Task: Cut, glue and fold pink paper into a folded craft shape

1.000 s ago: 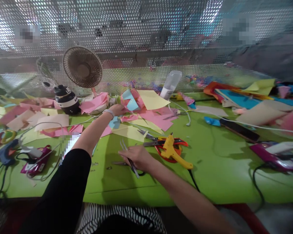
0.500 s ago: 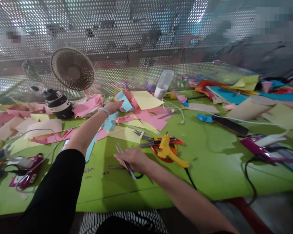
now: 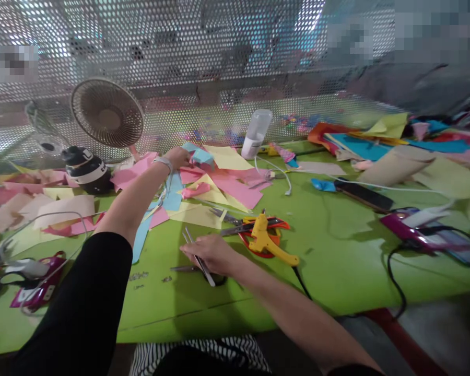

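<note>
My left hand (image 3: 177,157) reaches into the heap of coloured paper at the back of the table, its fingertips against light blue paper (image 3: 201,156) and pink paper. Those fingertips are partly hidden, so their grip is unclear. My right hand (image 3: 213,254) rests low over the green table, closed around metal tweezers (image 3: 204,269) whose tips point away from me. Under that hand lies a pair of scissors (image 3: 183,269), partly covered. Small metallic bits (image 3: 139,275) are scattered to its left. To its right a yellow glue gun (image 3: 263,236) lies on orange-handled scissors (image 3: 279,224).
A fan (image 3: 108,116) and a black jug (image 3: 86,169) stand at the back left. A clear-topped bottle (image 3: 257,133) stands mid-back. Purple power strips (image 3: 43,279) with cables lie left and right. More coloured paper (image 3: 360,149) is heaped back right. Perforated metal (image 3: 203,68) walls the rear.
My left hand has shifted slightly up and left in the view, and the light blue paper beside it has tipped over flatter. The right hand still holds the tweezers; the whole view has shifted slightly.
</note>
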The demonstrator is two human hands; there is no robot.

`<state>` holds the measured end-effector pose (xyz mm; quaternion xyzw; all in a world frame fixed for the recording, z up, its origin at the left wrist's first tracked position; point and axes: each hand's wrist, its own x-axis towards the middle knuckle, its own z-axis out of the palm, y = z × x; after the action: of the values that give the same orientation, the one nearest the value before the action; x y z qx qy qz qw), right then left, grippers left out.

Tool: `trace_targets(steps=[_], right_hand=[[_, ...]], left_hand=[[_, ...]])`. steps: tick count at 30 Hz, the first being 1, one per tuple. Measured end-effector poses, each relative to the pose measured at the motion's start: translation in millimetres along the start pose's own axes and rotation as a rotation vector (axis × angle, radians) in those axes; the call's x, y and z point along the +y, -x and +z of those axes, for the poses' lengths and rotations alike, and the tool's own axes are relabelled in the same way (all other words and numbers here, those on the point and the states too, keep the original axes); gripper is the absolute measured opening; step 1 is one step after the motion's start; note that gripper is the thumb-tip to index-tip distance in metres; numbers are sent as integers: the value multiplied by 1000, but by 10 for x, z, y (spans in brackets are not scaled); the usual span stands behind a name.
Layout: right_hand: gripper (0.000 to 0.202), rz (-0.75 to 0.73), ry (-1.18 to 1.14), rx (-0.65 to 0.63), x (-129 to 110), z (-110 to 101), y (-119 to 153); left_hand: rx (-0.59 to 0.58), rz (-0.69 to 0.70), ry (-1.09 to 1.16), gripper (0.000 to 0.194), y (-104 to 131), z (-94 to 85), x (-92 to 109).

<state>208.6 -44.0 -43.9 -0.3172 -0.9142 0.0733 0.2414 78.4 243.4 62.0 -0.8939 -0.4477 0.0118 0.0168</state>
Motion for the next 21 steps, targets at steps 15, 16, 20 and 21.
trace_targets(steps=[15,16,20,21], right_hand=[[26,59,-77,0,96,-9,-18],[26,72,-77,-3,103,-15,-14],[28,196,-86,3,174,-47,0],[29,233,-96,14,201,-50,3]], left_hand=[[455,106,44,32,640,-931,111],[469,86,47,34,777,-963,139],[521,-37,2,34,1308,-1019,264],[536,-67,-9,34,1426,-1023,291]])
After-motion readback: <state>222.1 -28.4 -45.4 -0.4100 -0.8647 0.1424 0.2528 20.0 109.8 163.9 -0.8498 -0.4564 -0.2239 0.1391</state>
